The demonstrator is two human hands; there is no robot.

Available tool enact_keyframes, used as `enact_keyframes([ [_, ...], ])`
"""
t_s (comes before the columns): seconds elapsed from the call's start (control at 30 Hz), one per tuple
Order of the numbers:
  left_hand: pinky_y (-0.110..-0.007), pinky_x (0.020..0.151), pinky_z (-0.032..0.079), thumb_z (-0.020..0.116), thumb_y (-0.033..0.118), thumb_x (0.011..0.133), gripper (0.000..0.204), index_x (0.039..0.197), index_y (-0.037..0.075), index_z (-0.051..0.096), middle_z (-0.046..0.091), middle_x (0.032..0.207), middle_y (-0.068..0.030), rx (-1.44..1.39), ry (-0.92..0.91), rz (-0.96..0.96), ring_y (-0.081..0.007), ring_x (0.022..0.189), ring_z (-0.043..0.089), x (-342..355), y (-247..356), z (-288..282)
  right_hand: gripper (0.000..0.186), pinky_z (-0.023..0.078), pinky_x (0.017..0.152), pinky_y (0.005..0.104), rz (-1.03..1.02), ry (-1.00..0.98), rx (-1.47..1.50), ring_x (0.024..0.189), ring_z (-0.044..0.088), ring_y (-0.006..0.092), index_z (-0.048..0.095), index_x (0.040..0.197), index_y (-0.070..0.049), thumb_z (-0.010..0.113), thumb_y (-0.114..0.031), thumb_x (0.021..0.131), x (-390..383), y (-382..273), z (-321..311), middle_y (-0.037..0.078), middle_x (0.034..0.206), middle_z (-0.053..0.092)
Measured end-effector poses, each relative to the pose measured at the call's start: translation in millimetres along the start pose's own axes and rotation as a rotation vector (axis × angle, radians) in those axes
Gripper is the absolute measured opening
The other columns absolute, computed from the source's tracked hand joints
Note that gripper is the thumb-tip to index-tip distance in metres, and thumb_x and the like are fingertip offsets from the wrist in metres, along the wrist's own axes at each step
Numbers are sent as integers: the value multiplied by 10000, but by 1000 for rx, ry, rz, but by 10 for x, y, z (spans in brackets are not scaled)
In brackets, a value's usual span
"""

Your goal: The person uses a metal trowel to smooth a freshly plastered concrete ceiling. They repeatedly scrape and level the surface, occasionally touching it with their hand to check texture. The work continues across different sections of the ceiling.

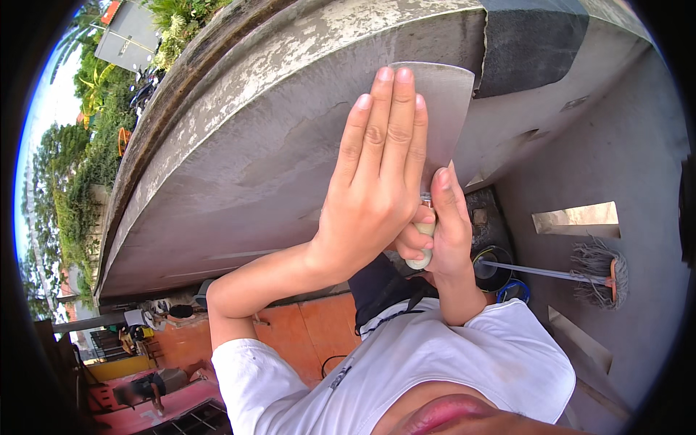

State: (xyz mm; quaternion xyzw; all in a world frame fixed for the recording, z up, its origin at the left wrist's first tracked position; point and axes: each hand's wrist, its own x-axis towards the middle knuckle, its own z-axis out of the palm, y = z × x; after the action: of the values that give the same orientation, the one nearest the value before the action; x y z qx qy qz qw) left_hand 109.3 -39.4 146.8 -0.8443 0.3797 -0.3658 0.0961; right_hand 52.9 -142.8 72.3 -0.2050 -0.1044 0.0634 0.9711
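My left hand (pixel 373 181) lies flat on the wide steel blade (pixel 449 94) of a scraper or putty knife, with its fingers stretched out side by side and pointing up along the blade. My right hand (pixel 448 232) grips the pale handle (pixel 419 255) below it, partly hidden behind my left hand. The blade is held against or very close to a weathered grey curved surface (pixel 283 138) above me; whether it touches cannot be told. A dark square patch (pixel 533 47) is on that surface, to the right of the blade's top.
A mop (pixel 602 279) is at the right by a grey wall (pixel 631 174) with slot openings, near a dark bucket (pixel 493 270). An orange floor (pixel 283 341) shows below. Another person (pixel 145 391) is at the lower left. Plants (pixel 109 145) and parked motorbikes lie beyond the edge at left.
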Motion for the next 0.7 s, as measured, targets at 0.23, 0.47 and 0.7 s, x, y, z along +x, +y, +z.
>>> enact_keyframes([
  [0.23,-507,1143,411,508,191,923,518,1334,-119,570,536,1451,-258,9,56,6,-398,1380,504,-9,-34,23,505,348,384,206,-5,-5,16,458,348,43,269,1572,-237,327,-442,1114,19,-12,85,-21,732,375],
  [0.47,-513,1164,385,529,167,886,536,1343,-110,568,536,1458,-245,37,115,-14,-387,1391,495,107,-83,-45,476,336,394,193,-24,-5,-10,459,345,36,325,1530,-222,336,-449,1112,99,-117,235,-24,716,386],
  [0.7,-515,1170,372,544,115,849,543,1341,-114,568,542,1446,-258,-23,102,-30,-397,1394,489,103,-38,-31,494,339,387,198,-25,-8,9,460,351,39,315,1537,-195,335,-446,1112,105,-88,145,-21,718,385],
])
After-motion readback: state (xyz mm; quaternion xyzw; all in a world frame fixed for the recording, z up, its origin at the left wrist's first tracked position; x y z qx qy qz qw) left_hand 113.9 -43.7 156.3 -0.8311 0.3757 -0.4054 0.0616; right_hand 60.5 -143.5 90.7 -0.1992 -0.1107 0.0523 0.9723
